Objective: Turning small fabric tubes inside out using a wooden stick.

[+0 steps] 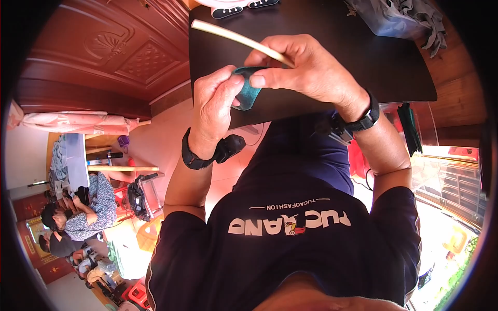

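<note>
I held a small piece of teal cloth (248, 89) between my two hands, above the near edge of the dark tabletop (321, 20). My left hand (215, 106) was closed on the left side of the cloth; the thumb pressed it from the front, and the other fingers (220, 83) were curled behind it, so most of the cloth was hidden there. My right hand (306, 67) took the cloth from the other side: its thumb lay on the top right corner and pinched it. The same hand also carried a long, pale stick (238, 37). The stick lay across my right fingers (288, 46) and pointed up and to the left, far past the fingers of both hands, over the tabletop. I think I held it so, clamped under the fingers, because the thumb was then free for the cloth.

Both hands were close together, almost touching at the cloth, and raised a little from the tabletop, so I could see the work well. I cannot tell if the stick touched the cloth, because my fingers covered that place.

Beyond my right fingers, at the far corner of the tabletop, a grey bag (399, 18) was lying. On each wrist I had a black band (193, 158)
</note>
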`<action>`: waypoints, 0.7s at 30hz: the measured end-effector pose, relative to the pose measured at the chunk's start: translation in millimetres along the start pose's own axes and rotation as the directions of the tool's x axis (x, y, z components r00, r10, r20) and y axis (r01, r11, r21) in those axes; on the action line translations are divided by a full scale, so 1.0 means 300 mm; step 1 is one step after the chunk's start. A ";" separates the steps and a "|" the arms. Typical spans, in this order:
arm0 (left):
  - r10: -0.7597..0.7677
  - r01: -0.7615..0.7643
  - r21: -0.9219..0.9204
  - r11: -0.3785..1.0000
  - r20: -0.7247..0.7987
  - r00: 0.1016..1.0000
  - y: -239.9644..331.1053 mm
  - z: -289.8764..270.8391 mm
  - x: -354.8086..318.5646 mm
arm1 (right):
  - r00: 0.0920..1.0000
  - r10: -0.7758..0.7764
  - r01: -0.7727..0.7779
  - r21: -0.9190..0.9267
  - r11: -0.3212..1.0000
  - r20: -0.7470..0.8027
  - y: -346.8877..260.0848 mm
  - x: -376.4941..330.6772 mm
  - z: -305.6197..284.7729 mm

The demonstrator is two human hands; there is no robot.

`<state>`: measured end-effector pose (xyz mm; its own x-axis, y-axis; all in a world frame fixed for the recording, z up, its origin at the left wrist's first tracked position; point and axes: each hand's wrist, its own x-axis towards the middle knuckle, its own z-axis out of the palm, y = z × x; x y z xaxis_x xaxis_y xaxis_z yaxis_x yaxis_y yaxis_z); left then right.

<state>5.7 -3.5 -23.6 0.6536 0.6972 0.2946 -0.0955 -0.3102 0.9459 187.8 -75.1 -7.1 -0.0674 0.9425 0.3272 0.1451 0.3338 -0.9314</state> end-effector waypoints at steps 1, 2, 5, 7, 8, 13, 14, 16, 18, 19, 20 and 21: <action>-0.038 0.038 -0.007 0.999 0.022 0.999 0.001 -0.002 0.001 | 0.998 0.060 -0.060 0.011 0.998 0.000 -0.001 -0.002 0.004; -0.091 0.091 -0.011 0.996 0.038 0.995 0.002 -0.004 0.001 | 0.990 0.143 -0.143 0.001 0.990 -0.017 0.001 -0.003 0.008; -0.169 0.169 -0.108 0.980 0.012 0.986 0.005 -0.008 0.001 | 0.968 0.249 -0.245 0.086 0.966 -0.041 0.016 -0.004 0.001; -0.168 0.169 -0.112 0.979 0.022 0.986 0.006 -0.011 0.003 | 0.967 0.256 -0.253 0.127 0.959 -0.007 0.025 -0.009 -0.006; -0.165 0.167 -0.116 0.979 0.028 0.986 0.006 -0.011 0.005 | 0.954 0.301 -0.298 0.122 0.947 -0.007 0.028 -0.010 -0.010; -0.164 0.167 -0.053 0.984 0.059 0.985 0.003 -0.002 0.015 | 0.976 0.218 -0.213 0.136 0.967 -0.021 0.038 0.001 -0.019; -0.171 0.174 -0.041 0.984 0.067 0.983 0.003 -0.001 0.016 | 0.987 0.160 -0.160 0.094 0.983 0.004 0.040 0.006 -0.018; -0.180 0.185 -0.035 0.982 0.106 0.978 -0.003 -0.002 0.021 | 0.989 0.148 -0.149 0.092 0.985 0.024 0.046 0.012 -0.018; -0.189 0.195 -0.029 0.980 0.144 0.971 -0.018 -0.007 0.028 | 0.988 0.149 -0.149 0.003 0.989 -0.027 0.057 0.013 -0.024; -0.239 0.243 0.007 0.970 0.199 0.950 -0.031 -0.013 0.033 | 0.986 0.144 -0.142 0.033 0.989 -0.088 0.067 0.020 -0.030; -0.244 0.246 0.027 0.969 0.275 0.930 -0.047 -0.019 0.036 | 0.979 0.142 -0.146 -0.014 0.989 -0.147 0.075 0.025 -0.053; -0.297 0.297 0.051 0.954 0.321 0.899 -0.068 -0.031 0.055 | 0.962 0.193 -0.208 -0.060 0.976 -0.194 0.088 0.031 -0.079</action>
<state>11.5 20.4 -36.7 0.8574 0.5112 -0.0595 0.1408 -0.1217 0.9825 214.5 -57.1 -24.8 0.1549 0.9740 0.1655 0.2147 0.1303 -0.9679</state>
